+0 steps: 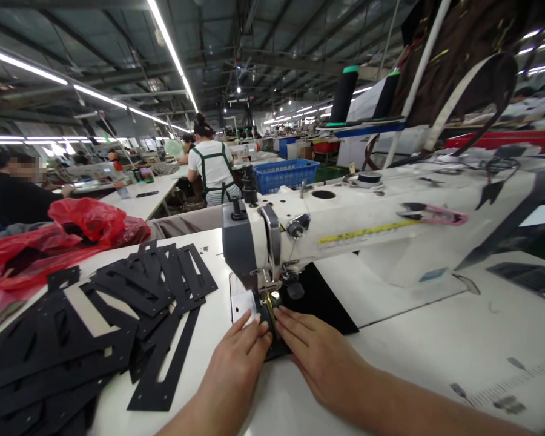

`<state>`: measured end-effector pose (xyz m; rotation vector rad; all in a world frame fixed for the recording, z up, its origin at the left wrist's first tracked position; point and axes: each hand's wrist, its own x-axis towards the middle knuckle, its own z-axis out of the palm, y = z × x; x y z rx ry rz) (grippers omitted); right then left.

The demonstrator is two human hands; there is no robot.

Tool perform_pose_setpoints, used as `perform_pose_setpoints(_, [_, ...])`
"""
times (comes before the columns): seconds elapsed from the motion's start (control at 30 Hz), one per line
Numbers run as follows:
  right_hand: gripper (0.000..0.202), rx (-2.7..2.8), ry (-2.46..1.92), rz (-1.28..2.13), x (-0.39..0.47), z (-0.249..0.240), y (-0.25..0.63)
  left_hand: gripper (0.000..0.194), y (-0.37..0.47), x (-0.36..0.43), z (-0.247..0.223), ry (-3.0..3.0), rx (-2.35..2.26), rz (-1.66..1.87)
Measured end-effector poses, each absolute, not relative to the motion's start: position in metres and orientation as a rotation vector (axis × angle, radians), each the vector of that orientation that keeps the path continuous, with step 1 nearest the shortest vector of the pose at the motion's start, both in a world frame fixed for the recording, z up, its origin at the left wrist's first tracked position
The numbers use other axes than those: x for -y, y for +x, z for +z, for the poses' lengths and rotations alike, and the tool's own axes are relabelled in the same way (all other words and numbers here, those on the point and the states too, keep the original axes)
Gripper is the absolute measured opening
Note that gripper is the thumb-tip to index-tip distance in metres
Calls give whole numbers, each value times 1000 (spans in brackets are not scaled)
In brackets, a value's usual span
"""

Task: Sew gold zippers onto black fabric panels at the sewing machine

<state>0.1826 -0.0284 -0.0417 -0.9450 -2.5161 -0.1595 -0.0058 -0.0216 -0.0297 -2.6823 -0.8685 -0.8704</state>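
Observation:
At the sewing machine (272,266), a black flat piece (327,303) lies under the presser foot. A zipper (269,304) with gold-coloured teeth runs toward me from the needle area, on top of the black material. My left hand (240,360) rests beside the zipper on its left, fingers extended and fingertips pressing near its edge. From the right, my right hand (320,348) lies flat on the black piece, its fingers stretched out together and their tips next to the zipper. The needle point is too small to make out.
Many black cut frames (163,363) with slots are heaped left of the machine. Behind them lies a red plastic bag (82,224). Pink-handled snips (436,214) rest on the machine arm. Beyond stand a blue crate (284,174) and a person in a white top (213,163).

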Motion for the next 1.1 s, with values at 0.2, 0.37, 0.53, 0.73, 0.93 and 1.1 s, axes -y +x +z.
perform_pose_setpoints(0.2, [42,2507,-961,-180,17,-48,180,30,-7,9,-26,-2677,768,-819])
perform_pose_setpoints(0.37, [41,2520,-964,-249,8,-46,178,30,-9,-4,-33,-2657,734,-829])
perform_pose_setpoints(0.53, [40,2473,-960,-254,-2,-48,173,27,-9,-16,-42,-2627,723,-896])
perform_pose_setpoints(0.73, [40,2391,-989,-109,0,-36,174,27,-11,-10,-31,-2643,858,-873])
perform_pose_setpoints(0.93, [33,2374,-934,-128,6,-40,180,20,-20,5,-36,-2615,901,-870])
perform_pose_setpoints(1.1, [27,2267,-878,-260,0,-51,175,26,-18,-1,-36,-2671,771,-874])
